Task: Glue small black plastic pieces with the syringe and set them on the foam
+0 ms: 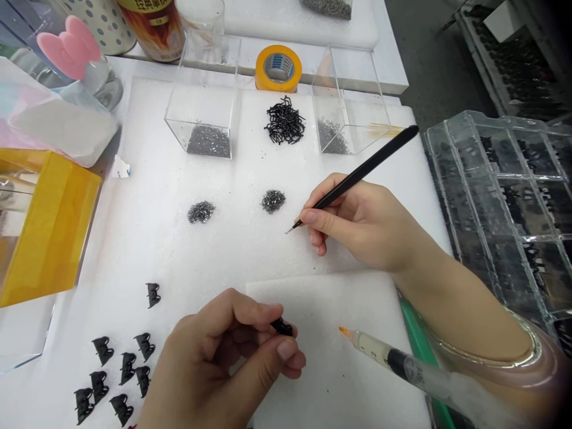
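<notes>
My left hand (232,357) pinches a small black part (282,326) between thumb and fingertips, above the white foam pad. Most of that part is hidden by the fingers. In my right hand (353,220) is a slim black pen-like tool (361,170), held like a pencil, its fine metal tip pointing down and left over the foam. Just beyond the tip lies a small pile of tiny metal pieces (273,201). A second such pile (201,212) is farther left. Several small black parts (127,367) lie left of my left hand.
Two clear boxes (199,128) (353,128) with tiny pieces stand at the back, a heap of black bent pieces (285,121) between them. Behind is a yellow tape roll (295,68). A brush pen (402,363) lies at front right. A compartment case (513,208) is right, a yellow-edged box (53,220) left.
</notes>
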Action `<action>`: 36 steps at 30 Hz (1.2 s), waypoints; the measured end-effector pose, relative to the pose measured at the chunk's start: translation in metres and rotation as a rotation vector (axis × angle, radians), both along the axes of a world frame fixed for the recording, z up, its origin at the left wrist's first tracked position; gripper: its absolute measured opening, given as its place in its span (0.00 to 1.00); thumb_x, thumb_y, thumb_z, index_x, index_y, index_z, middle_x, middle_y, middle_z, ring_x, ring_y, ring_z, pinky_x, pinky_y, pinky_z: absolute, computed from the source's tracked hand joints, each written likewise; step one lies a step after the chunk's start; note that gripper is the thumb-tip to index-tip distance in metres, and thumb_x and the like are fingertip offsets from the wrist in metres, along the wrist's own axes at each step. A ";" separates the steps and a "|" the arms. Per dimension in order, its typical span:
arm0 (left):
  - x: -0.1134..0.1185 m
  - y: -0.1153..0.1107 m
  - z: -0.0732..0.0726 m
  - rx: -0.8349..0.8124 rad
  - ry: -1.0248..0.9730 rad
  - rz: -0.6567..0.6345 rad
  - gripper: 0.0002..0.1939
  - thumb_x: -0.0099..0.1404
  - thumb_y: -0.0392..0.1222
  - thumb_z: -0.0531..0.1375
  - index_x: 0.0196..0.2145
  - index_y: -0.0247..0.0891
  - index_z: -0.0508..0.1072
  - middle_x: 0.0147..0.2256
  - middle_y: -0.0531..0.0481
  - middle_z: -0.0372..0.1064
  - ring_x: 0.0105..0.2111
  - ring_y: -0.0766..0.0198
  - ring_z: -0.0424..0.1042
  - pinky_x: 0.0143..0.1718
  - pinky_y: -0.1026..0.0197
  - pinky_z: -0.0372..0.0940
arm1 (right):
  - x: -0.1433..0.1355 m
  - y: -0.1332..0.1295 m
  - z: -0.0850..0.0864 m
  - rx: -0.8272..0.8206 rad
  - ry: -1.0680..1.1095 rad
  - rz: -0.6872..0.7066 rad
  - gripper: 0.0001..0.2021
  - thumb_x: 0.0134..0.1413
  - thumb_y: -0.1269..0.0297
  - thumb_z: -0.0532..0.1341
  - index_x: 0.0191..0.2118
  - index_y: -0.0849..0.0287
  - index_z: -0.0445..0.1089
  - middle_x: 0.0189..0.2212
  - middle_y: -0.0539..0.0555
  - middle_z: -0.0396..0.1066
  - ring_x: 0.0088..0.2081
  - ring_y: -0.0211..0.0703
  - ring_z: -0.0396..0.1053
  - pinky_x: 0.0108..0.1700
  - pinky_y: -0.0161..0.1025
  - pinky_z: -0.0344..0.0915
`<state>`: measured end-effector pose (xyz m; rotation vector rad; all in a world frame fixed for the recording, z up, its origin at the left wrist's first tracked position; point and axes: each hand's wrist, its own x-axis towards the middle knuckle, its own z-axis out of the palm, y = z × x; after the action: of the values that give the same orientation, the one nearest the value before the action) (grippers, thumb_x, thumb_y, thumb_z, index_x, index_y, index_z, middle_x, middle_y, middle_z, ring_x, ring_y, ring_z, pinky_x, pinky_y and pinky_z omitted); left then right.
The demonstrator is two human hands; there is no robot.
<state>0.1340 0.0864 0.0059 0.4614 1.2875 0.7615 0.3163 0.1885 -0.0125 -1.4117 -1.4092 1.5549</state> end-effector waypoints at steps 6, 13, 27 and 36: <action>0.001 -0.001 -0.001 -0.017 -0.039 0.033 0.08 0.53 0.38 0.69 0.25 0.38 0.72 0.20 0.53 0.75 0.22 0.68 0.75 0.27 0.73 0.71 | -0.001 -0.006 0.008 0.067 0.002 -0.005 0.06 0.54 0.72 0.65 0.29 0.58 0.67 0.17 0.45 0.67 0.18 0.32 0.67 0.20 0.30 0.69; 0.000 0.003 0.000 -0.075 -0.074 0.041 0.06 0.55 0.35 0.67 0.26 0.36 0.72 0.23 0.52 0.77 0.23 0.67 0.77 0.27 0.71 0.73 | -0.014 -0.036 0.029 -0.073 0.166 -0.024 0.05 0.56 0.69 0.64 0.32 0.55 0.67 0.13 0.40 0.60 0.16 0.28 0.63 0.32 0.31 0.76; 0.000 0.007 0.001 -0.131 -0.112 0.103 0.09 0.56 0.31 0.67 0.25 0.36 0.69 0.24 0.54 0.79 0.24 0.69 0.78 0.29 0.74 0.72 | -0.027 -0.045 0.025 -0.142 0.208 -0.037 0.09 0.52 0.76 0.63 0.28 0.55 0.65 0.12 0.40 0.59 0.11 0.27 0.54 0.09 0.27 0.50; -0.001 0.006 0.002 -0.098 -0.069 0.077 0.09 0.57 0.30 0.65 0.25 0.36 0.69 0.22 0.55 0.78 0.24 0.69 0.78 0.30 0.73 0.73 | -0.027 -0.045 0.025 -0.163 0.208 -0.009 0.09 0.50 0.77 0.63 0.28 0.57 0.65 0.15 0.40 0.63 0.13 0.24 0.57 0.10 0.22 0.52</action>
<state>0.1335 0.0924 0.0075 0.3056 1.2776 0.7679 0.2893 0.1436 0.0129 -1.3017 -1.1744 1.7879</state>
